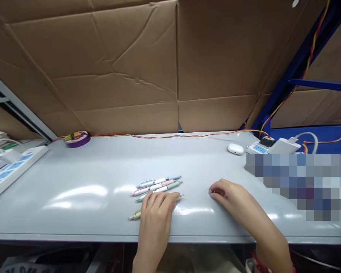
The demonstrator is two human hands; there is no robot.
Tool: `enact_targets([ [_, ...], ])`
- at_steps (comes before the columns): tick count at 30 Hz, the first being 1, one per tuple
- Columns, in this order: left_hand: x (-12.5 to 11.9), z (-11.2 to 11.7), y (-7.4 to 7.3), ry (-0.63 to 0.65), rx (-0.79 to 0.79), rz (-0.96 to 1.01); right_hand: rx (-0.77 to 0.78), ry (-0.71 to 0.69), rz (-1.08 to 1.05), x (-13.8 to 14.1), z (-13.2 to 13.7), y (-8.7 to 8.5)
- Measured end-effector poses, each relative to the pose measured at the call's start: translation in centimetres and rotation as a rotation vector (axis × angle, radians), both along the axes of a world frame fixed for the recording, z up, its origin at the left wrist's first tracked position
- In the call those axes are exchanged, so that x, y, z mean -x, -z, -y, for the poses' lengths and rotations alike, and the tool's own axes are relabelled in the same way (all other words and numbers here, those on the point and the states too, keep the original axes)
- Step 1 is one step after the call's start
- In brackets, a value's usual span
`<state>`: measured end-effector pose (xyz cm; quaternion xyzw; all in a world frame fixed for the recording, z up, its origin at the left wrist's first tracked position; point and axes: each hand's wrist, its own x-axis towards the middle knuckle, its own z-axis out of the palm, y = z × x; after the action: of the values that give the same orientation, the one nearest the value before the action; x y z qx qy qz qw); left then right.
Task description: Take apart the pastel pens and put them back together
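Three push-button pens lie side by side on the grey table [108,216]: a blue and white pen [156,182], a pink and white pen [155,187] and a green and white pen [159,190]. Just in front of them is a yellow pen [135,216], its middle covered by my left hand [157,212]. Those fingers curl over the yellow pen, with their tips close to the green one. To the right, my right hand [230,195] is closed in a pinch on a small silvery piece [210,192], mostly hidden by the fingers.
A white earbud case [235,149] and a power strip with a white charger [284,146] sit at the back right. Another power strip [17,167] lies left. A purple tape roll [77,139] stands near the cardboard wall [116,76]. Part of the right side is pixelated.
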<state>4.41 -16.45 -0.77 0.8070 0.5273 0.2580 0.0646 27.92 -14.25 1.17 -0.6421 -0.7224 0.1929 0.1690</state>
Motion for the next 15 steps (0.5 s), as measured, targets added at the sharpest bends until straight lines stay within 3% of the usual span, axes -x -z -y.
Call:
enact_targets([
  [15, 0.07, -0.06, 0.05, 0.018, -0.007, 0.005, -0.023, -0.059, 0.008, 0.37, -0.51, -0.76],
])
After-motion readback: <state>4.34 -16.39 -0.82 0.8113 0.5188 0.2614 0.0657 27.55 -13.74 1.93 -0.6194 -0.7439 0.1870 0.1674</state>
